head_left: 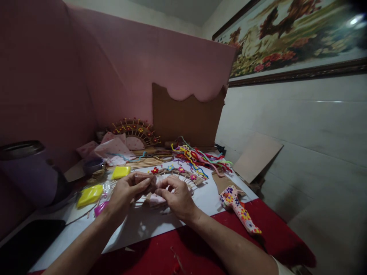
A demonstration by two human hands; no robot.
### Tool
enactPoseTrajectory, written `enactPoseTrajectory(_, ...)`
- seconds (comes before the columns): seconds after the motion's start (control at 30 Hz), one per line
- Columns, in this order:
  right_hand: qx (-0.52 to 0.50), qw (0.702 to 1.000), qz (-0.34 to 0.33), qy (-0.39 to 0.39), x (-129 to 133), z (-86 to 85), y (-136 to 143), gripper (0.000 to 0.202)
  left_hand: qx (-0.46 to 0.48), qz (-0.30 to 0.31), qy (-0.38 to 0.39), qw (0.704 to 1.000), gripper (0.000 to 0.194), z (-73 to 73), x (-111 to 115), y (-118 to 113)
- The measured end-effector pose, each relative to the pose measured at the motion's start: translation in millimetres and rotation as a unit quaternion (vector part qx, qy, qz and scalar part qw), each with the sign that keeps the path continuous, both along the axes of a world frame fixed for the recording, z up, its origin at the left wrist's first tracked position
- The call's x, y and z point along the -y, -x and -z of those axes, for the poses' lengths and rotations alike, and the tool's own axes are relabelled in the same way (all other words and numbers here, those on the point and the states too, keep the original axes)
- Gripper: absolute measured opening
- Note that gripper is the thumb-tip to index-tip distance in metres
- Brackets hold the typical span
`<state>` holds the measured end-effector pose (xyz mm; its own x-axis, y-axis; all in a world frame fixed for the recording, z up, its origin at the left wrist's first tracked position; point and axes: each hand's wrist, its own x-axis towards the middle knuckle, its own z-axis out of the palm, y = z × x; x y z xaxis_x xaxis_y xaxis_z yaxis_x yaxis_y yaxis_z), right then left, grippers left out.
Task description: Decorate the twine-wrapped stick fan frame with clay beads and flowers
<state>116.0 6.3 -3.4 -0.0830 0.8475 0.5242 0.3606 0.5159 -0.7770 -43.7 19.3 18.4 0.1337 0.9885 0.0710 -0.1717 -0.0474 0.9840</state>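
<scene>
A small brown block in clear plastic wrap (148, 181), which looks like modelling clay, is gripped between the thumb and fingers of my left hand (132, 188). My right hand (177, 196) pinches the clear edge of the same packet. Beneath and behind both hands lies a fan-shaped piece (186, 174) of sticks and a brown arc, with red, blue and pink flowers along its top. My hands hide part of it. Yellow clay packets (90, 196) and a magenta packet (101, 208) are to the left of my left forearm.
Colourful fuzzy stems (197, 154) lie at the back. A finished-looking fan (134, 131) leans behind wooden sticks (140, 163). A flower-patterned glue gun (239, 210) is at right. A tumbler (27, 172) and dark phone-like slab (36, 244) are at left. Cut cardboard (187, 118) stands behind.
</scene>
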Motion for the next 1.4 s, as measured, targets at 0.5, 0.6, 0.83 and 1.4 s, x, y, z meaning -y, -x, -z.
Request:
enactPoseTrajectory(0.5,-0.039,0.999,0.008,0.017,-0.6,5.5,1.0,0.010,0.078,-0.010,0.056,0.995,0.020,0.1,-0.3,-4.6)
enactPoseTrajectory(0.6,-0.063,0.997,0.007,0.036,-2.2,6.9,0.4,0.009,0.074,-0.015,0.057,0.995,0.020,0.2,-0.4,-4.4)
enactPoseTrajectory(0.83,0.005,1.000,0.006,-0.024,1.0,3.6,-0.7,0.010,0.041,0.010,0.041,0.998,0.025,4.1,-0.9,-4.6)
enactPoseTrajectory(1.4,-0.327,0.934,-0.017,0.143,-17.1,7.3,-7.2,0.031,0.086,-0.055,0.074,0.992,0.021,5.8,-7.7,4.0)
